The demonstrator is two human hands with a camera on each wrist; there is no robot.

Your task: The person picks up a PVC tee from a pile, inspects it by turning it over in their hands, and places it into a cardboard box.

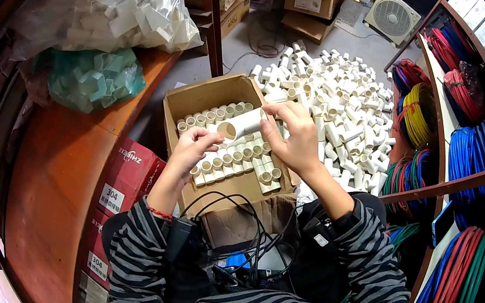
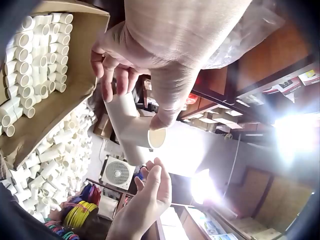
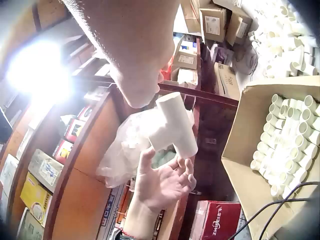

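A white T-shaped pipe fitting [image 1: 245, 125] [image 2: 129, 129] [image 3: 174, 127] is held between both hands above an open cardboard box [image 1: 191, 95]. The left hand [image 1: 191, 149] [image 2: 155, 55] [image 3: 162, 186] pinches it near one open end, its thumb on the side branch in the left wrist view. At the other end, the right hand [image 1: 296, 136] [image 2: 145, 202] [image 3: 135, 55] grips it with thumb and fingers; its fingertips are mostly hidden in the right wrist view. Rows of similar white fittings [image 1: 227, 158] [image 2: 42, 57] [image 3: 290, 145] stand inside the box.
A large pile of loose white fittings [image 1: 356, 122] lies on the floor beyond the box. Bags of white pieces [image 1: 128, 10] rest on the orange-brown table [image 1: 51, 184] at left. Shelves with coiled hoses [image 1: 472, 158] flank the right; black cables [image 1: 246, 207] loop before the box.
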